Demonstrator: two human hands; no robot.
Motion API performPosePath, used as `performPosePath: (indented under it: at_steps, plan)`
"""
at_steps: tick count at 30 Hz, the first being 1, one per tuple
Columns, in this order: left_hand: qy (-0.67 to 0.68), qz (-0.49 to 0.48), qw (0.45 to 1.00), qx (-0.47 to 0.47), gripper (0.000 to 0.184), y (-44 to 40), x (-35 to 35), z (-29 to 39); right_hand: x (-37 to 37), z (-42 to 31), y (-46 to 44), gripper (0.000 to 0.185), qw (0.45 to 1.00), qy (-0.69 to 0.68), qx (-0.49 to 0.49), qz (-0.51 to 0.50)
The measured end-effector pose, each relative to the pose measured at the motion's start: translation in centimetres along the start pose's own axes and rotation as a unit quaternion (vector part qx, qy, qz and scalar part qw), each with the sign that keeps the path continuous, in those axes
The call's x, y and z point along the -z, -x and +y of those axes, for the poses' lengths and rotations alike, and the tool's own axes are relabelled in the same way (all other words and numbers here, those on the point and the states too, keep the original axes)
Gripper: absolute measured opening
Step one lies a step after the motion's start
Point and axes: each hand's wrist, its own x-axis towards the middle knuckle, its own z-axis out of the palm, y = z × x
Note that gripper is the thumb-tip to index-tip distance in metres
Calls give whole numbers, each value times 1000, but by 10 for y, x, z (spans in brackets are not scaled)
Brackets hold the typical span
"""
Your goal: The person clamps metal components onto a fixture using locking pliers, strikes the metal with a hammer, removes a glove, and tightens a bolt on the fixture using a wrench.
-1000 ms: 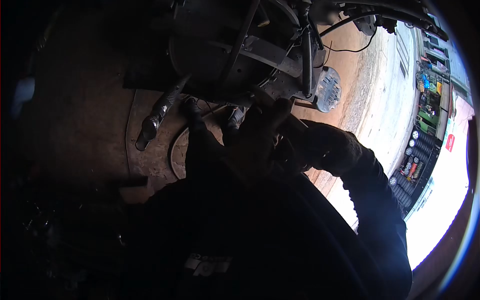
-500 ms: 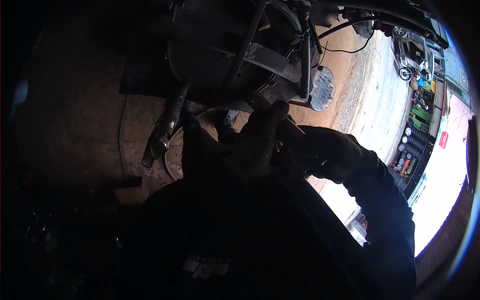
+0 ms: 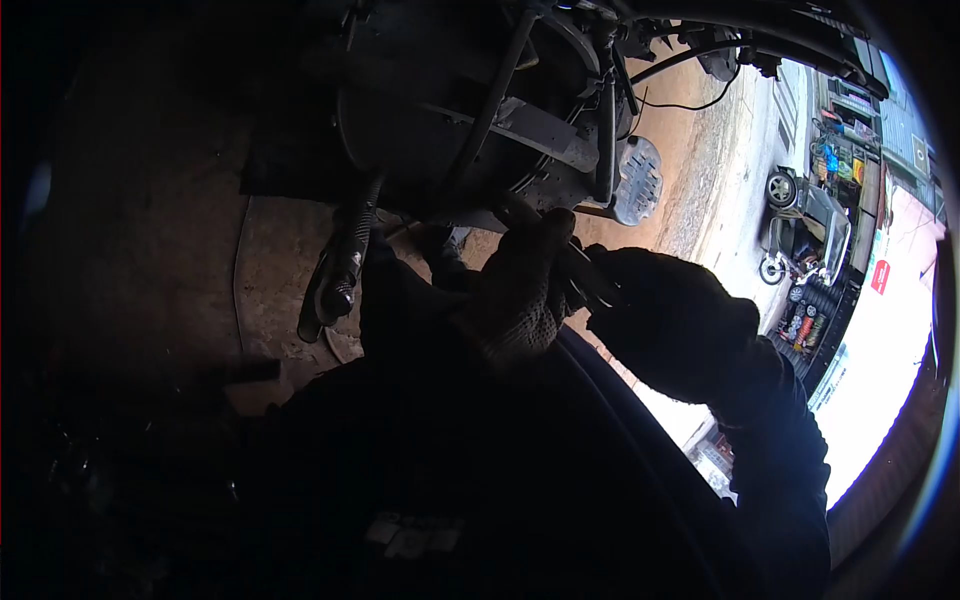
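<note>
Near the centre, my left hand (image 3: 530, 275), in a knitted-looking covering, is closed around a dark, narrow object whose end (image 3: 516, 211) pokes out toward the metal frame. Just right of it is my right hand (image 3: 655, 320), very dark and bent inward, its fingers curled. A thin, pale-edged piece (image 3: 592, 277) lies between the two hands; what exactly it is cannot be made out. Beyond the hands stands a dark metal frame (image 3: 545, 130) with bars and a round plate, and a slotted metal footplate (image 3: 637, 182) at its side.
A textured metal tube (image 3: 347, 260) stands at the left of my hands. A cable (image 3: 238, 280) runs over the brown floor (image 3: 170, 260). A block-like piece (image 3: 262, 385) lies lower left. At right are a road (image 3: 735, 185), a vehicle with wheels (image 3: 815, 235) and stacked tyres.
My right hand has shifted a little away from my left hand, and the thin piece between them shows more. The vehicle has moved along the road. The view has shifted slightly.
</note>
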Motion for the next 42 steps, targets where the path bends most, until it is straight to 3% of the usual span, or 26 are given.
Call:
performPosePath:
  at_steps: [1,3,8,9,15,17,21,23,25,26,27,28,30,31,33,34,35,37,38,39,40,42]
  plan:
    - [32,-55,998,11,27,1,4,3,-5,8,-1,36,1000,-2,-2,4]
    - [62,-111,992,22,25,-3,11,-1,-11,30,-4,34,966,111,210,98]
    - [-162,-106,972,-134,34,-35,35,-36,-14,55,-9,33,951,107,236,169]
    - [-187,-103,965,-152,35,-32,30,-33,-10,53,-8,34,954,98,232,164]
    - [-31,-218,974,-62,29,-5,7,-14,21,29,-20,41,987,21,153,49]
    - [-38,-99,994,11,32,-14,8,-18,30,21,-25,43,993,-10,114,-8]
    - [-101,-96,990,0,33,-18,19,-20,34,11,-21,48,993,-86,23,-79]
    - [-285,-128,948,-61,32,-23,31,-28,25,15,-8,46,981,-188,13,-38]
    - [-498,-155,830,-200,35,-8,33,-24,12,22,11,39,945,-325,12,39]
    - [-357,-188,898,-176,35,-12,40,-31,6,27,17,37,917,-392,10,76]
    - [-283,-203,923,-162,35,-17,45,-33,2,34,20,37,916,-393,11,77]
    - [-208,-217,942,-147,35,-23,49,-35,-2,43,22,38,945,-287,94,121]
    - [-60,-245,968,13,34,-39,46,-30,-9,49,35,42,956,-201,109,181]
    - [-61,-248,967,16,34,-36,44,-30,-14,51,40,42,956,-201,107,185]
    - [-89,-247,965,-22,36,-35,46,-32,-28,57,43,42,912,-65,211,347]
    - [-98,-247,963,-35,37,-39,49,-34,-35,59,42,42,911,-64,210,350]
    - [-315,-209,866,-327,34,-55,66,-44,-44,62,40,41,908,-75,165,378]
    - [-481,-151,649,-570,31,-57,62,-49,-65,72,35,38,894,-94,67,433]
    - [-499,-124,661,-547,32,-52,60,-50,-71,80,32,31,892,-249,64,372]
    - [-517,-97,672,-521,33,-39,49,-44,-77,88,30,26,859,-397,44,319]
    - [-536,-70,681,-495,34,-25,39,-38,-76,99,30,25,817,-523,93,222]
    - [-564,-30,690,-453,36,-16,31,-36,-81,101,29,26,771,-607,118,152]
